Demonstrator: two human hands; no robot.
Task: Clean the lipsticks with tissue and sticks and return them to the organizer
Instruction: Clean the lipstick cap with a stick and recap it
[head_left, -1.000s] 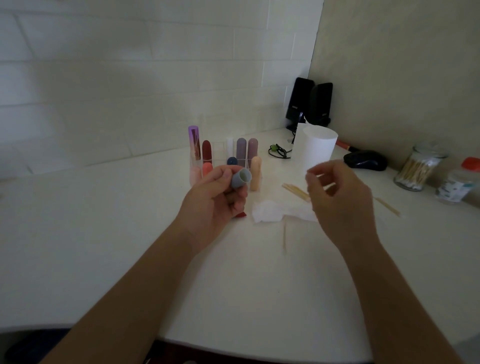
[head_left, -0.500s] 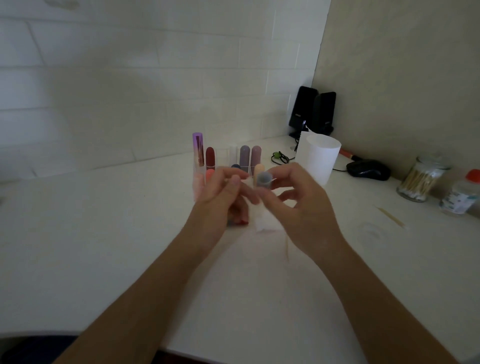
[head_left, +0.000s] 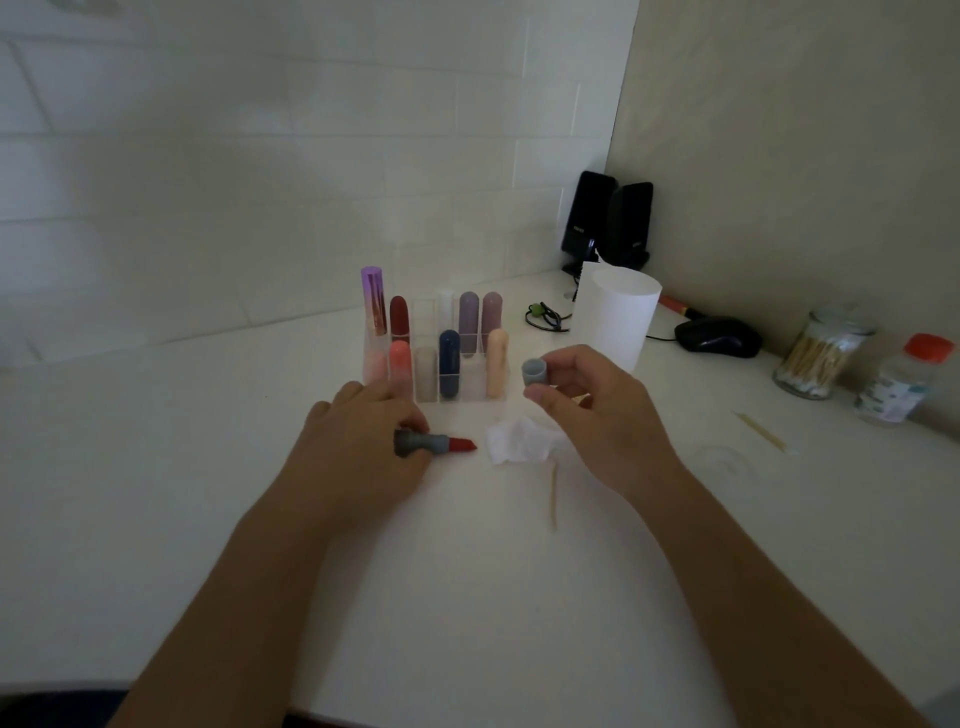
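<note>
An uncapped grey lipstick (head_left: 434, 444) with a red tip lies on the white table, and my left hand (head_left: 358, 441) grips its base. My right hand (head_left: 592, 410) pinches the grey cap (head_left: 535, 372) above the table, to the right of the clear organizer (head_left: 462, 384). The organizer holds several capped lipsticks standing upright. A crumpled white tissue (head_left: 517, 440) lies between my hands, partly under my right hand. One wooden stick (head_left: 554, 496) lies just below the tissue.
A white cylinder (head_left: 615, 317) stands right of the organizer. Behind it are black speakers (head_left: 608, 223), a black mouse (head_left: 719, 336), a jar of cotton swabs (head_left: 818, 353) and a red-capped bottle (head_left: 904, 379). Another stick (head_left: 761, 431) lies at the right.
My left hand passed the grey cap to my right hand, then dropped to the table onto the lipstick. My right hand moved right with the cap.
</note>
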